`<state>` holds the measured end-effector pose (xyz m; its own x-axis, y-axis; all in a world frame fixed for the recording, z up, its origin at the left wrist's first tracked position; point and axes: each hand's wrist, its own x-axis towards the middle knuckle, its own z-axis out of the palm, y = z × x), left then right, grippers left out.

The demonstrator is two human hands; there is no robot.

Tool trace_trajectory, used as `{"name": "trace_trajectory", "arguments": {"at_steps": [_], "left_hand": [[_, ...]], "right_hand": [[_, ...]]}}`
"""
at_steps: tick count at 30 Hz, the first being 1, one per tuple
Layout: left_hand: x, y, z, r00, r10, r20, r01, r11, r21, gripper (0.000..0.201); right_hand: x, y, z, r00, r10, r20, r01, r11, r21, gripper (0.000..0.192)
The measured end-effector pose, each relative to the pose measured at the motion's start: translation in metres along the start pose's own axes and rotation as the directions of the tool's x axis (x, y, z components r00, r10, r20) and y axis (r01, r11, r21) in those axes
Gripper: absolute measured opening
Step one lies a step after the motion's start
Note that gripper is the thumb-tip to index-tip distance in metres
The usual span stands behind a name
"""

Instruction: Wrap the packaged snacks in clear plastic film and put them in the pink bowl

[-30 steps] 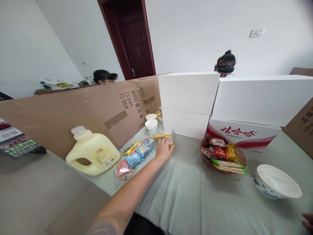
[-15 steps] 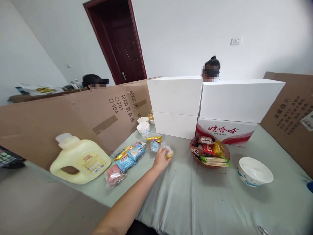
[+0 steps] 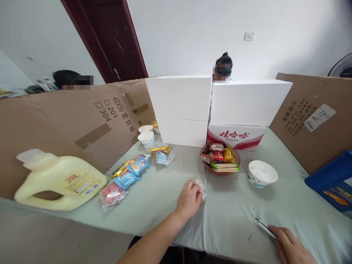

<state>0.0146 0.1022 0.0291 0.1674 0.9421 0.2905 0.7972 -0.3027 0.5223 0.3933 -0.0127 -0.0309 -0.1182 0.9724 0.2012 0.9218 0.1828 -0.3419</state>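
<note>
- A small snack in a crinkled clear wrapper (image 3: 201, 187) is held by the left hand (image 3: 189, 200), low over the pale green tablecloth (image 3: 236, 220) near its front edge.
- The left hand's fingers (image 3: 195, 190) are curled closed around the packet; only its far right end shows beyond the fingertips, so its long axis cannot be told.
- The packet lies on the right side of the left hand, between it and the brown bowl heaped with wrapped snacks (image 3: 220, 160), which stands farther back and apart.
- The right hand (image 3: 291, 247) is seen at the bottom right, well apart from the packet; a thin dark, metallic-looking object (image 3: 264, 227) is held at its fingertips, its grip partly out of frame.
- A white bowl with blue pattern (image 3: 262, 173) stands just right of the brown bowl.
- A row of blue, gold and pink snack packets (image 3: 132, 176) and a pale yellow plastic jug (image 3: 59, 181) lie to the left.
</note>
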Motion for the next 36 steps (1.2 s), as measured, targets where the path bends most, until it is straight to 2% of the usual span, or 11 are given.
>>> {"name": "trace_trajectory", "arguments": {"at_steps": [4,9,14,17,19,22,25,28,30,33,36], "left_hand": [[-0.022,0.023,0.02,0.998,0.055,-0.036,-0.055,0.998,0.009,0.011],[-0.031,0.016,0.027,0.985,0.147,-0.087,-0.146,0.989,0.017,0.021],[-0.03,0.015,0.022,0.985,0.113,-0.127,-0.107,0.993,0.051,0.011],[-0.029,0.012,0.021,0.986,0.099,-0.137,-0.095,0.995,0.033,0.015],[-0.027,0.008,0.019,0.984,0.095,-0.15,-0.089,0.995,0.046,0.022],[-0.023,0.0,0.018,0.976,0.144,-0.165,-0.13,0.987,0.089,0.036],[-0.022,-0.001,0.019,0.974,0.206,-0.095,-0.205,0.979,0.018,0.039],[-0.026,0.007,0.021,0.982,0.187,-0.016,-0.188,0.975,-0.119,0.029],[-0.029,0.015,0.023,0.983,0.182,0.011,-0.177,0.967,-0.183,0.018],[-0.033,0.021,0.025,0.99,0.141,0.02,-0.132,0.958,-0.253,0.009],[-0.033,0.017,0.026,0.999,-0.026,0.034,0.036,0.939,-0.341,0.011]], "right_hand": [[0.018,-0.051,-0.002,0.998,0.011,-0.056,-0.01,1.0,0.018,0.034],[0.049,-0.117,0.0,0.994,-0.061,-0.086,0.068,0.994,0.085,0.034],[0.089,-0.182,0.007,0.981,-0.187,0.047,0.185,0.982,0.048,0.039],[0.101,-0.197,0.011,0.967,-0.187,0.172,0.194,0.981,-0.025,0.042],[0.098,-0.193,0.01,0.96,-0.181,0.215,0.193,0.98,-0.038,0.043],[0.08,-0.164,0.002,0.958,-0.173,0.228,0.18,0.984,-0.007,0.044],[0.056,-0.113,-0.009,0.979,-0.1,0.178,0.103,0.995,-0.008,0.041],[0.037,-0.058,-0.02,0.994,0.049,0.097,-0.038,0.993,-0.109,0.038],[0.03,-0.033,-0.024,0.995,0.095,0.015,-0.091,0.979,-0.18,0.036],[0.029,-0.034,-0.024,0.984,0.066,-0.164,-0.099,0.973,-0.207,0.034],[0.041,-0.073,-0.021,0.977,-0.035,-0.209,0.024,0.998,-0.055,0.047]]}}
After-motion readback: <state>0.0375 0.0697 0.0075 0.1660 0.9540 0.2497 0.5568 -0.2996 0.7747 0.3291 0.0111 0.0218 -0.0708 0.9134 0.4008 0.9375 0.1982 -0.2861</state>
